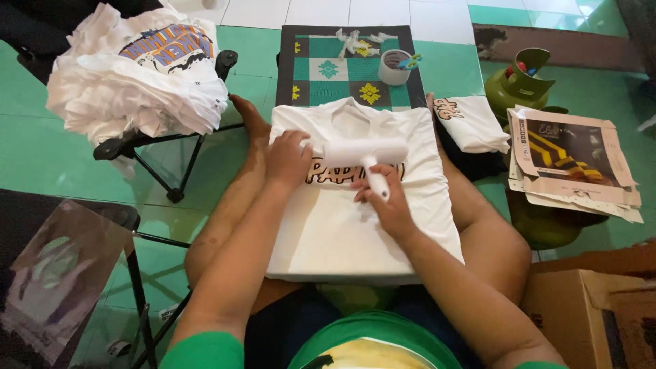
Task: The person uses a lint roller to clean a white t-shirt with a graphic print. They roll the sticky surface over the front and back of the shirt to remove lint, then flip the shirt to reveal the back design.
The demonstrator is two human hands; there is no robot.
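- A white lint roller (361,153) lies crosswise on the chest print of a white folded T-shirt (355,225), which rests flat on a board across the seated person's lap.
- The right hand (384,201) is clenched around the roller's white handle, which points down toward the person from the middle of the drum.
- The left hand (287,158) rests on the shirt at the roller's left end, fingers curled against the drum's tip; whether it grips the tip or only steadies it I cannot tell.
- Just beyond the shirt's collar lies a patterned mat (321,68) in dark and green squares with yellow motifs.
- On that mat, beyond and right of the shirt, stands a white tape roll (393,67) with small scissors (410,62) laid over it; crumpled white scraps (357,42) sit farther back.
- Just right of the shirt lies another folded white printed shirt (473,121).
- Farther right of the shirt stands a green gas cylinder (518,83), and nearer the person a stack of flattened printed cartons (574,160).
- Left of the shirt, a folding chair (164,140) carries a heap of white printed shirts (137,72).
- Near left of the shirt, clear plastic bags (55,273) lie on a dark stool.
- Near right of the shirt sits a brown cardboard box (594,307).
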